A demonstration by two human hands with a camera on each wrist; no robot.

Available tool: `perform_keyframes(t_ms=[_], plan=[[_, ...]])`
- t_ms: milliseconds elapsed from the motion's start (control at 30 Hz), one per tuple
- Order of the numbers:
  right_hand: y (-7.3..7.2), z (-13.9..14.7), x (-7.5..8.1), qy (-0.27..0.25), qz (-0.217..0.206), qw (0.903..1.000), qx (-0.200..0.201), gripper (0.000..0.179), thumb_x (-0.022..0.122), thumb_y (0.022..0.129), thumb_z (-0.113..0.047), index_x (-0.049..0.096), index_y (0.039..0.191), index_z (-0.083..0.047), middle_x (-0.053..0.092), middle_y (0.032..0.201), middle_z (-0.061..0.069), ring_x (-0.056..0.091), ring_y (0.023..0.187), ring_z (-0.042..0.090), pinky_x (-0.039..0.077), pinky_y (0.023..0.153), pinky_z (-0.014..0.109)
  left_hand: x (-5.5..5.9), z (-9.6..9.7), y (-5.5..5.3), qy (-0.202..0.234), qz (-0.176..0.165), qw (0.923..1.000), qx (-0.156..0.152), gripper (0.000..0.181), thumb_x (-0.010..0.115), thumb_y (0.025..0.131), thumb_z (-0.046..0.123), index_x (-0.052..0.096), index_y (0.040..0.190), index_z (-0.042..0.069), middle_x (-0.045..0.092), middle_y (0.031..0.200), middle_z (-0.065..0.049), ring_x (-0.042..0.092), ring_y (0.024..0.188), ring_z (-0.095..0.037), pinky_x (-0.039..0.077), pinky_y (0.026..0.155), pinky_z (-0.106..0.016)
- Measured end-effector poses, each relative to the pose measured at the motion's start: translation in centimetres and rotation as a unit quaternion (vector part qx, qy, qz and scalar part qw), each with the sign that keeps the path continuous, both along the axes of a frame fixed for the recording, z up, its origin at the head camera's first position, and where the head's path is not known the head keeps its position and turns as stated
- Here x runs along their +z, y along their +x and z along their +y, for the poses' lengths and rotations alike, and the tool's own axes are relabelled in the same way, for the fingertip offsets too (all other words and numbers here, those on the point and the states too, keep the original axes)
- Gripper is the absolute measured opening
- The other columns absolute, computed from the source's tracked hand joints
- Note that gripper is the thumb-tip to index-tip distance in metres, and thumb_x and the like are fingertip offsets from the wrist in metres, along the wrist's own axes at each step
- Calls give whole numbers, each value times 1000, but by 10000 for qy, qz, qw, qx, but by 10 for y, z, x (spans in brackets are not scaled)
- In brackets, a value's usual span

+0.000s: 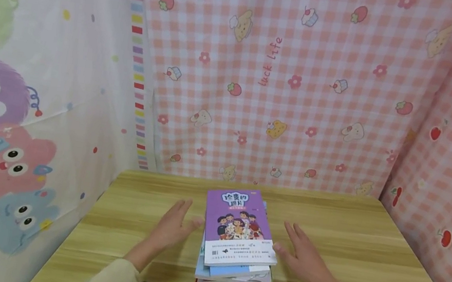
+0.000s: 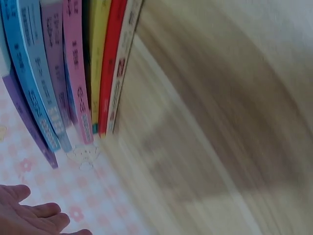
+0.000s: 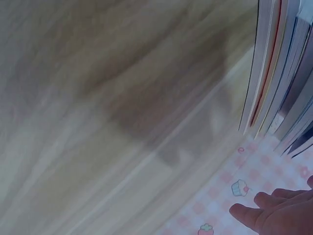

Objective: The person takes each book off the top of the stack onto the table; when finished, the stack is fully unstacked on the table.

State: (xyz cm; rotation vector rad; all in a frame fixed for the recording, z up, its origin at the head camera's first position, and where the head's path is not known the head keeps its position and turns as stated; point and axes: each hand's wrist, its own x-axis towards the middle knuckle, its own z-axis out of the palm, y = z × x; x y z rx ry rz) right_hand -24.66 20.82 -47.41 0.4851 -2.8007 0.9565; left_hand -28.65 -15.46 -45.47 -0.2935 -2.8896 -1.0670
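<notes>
On the bench (image 1: 341,223), books (image 1: 240,229) lie lengthwise toward twelve, my left grip (image 1: 171,231) at nine, right grip (image 1: 306,259) at three, both empty, fingers extended, neither clearly nearer.

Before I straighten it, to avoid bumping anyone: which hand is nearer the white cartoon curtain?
Left. The left hand is between the cartoon curtain and the book stack; the right hand is beyond the stack.

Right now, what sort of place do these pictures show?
Probably an indoor cloth-screened booth, perhaps decorated for children: pink checked cloth hangs behind the wood-grain table, and white cloth with cartoon creatures hangs on the left.
</notes>
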Motion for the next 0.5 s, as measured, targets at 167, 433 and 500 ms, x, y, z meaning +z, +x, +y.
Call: perform_keyframes(t_ms=[167, 433, 500], plan=[[3, -4, -3, -51, -170, 9998, -23, 80, 51, 99, -54, 25, 156, -4, 17, 158, 31, 24, 139, 54, 23, 107, 71, -4, 8, 6, 807, -260, 9964, 4, 85, 51, 94, 63, 32, 154, 6, 28, 158, -21, 25, 144, -43, 22, 113, -62], [11, -9, -8, 26, -343, 9994, 53, 92, 58, 92, -61, 26, 156, -4, 18, 158, 29, 26, 139, 53, 25, 108, 69, -13, 18, 18, 1567, -634, 9854, 190, 73, 58, 96, 52, 41, 149, 5, 36, 153, -25, 32, 139, -48, 28, 108, -67], [14, -10, -9, 35, -401, 9992, 82, 95, 60, 90, -63, 26, 156, -3, 19, 158, 29, 26, 140, 53, 26, 107, 69, -15, 20, 22, 1686, -649, 9833, 203, 72, 59, 96, 51, 43, 148, 4, 38, 151, -26, 34, 138, -48, 29, 108, -67]])
